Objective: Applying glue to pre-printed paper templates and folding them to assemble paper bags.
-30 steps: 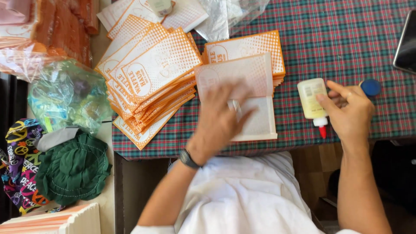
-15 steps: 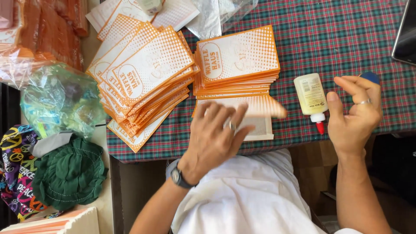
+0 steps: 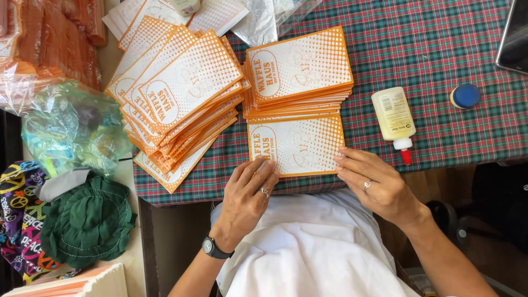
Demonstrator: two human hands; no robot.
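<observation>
- Our left hand [image 3: 246,198] presses flat, fingers spread, on the orange-and-white paper bag's [image 3: 297,146] 7 o'clock corner.
- Our right hand [image 3: 379,184] fingers, open, touch its 4 o'clock edge.
- Glue bottle [image 3: 392,116] lies at 2 o'clock on the bench [image 3: 440,44].

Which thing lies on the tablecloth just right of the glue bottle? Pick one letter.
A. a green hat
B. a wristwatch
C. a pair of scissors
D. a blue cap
D: the round blue cap sits apart from the glue bottle, to its right on the plaid tablecloth.
</observation>
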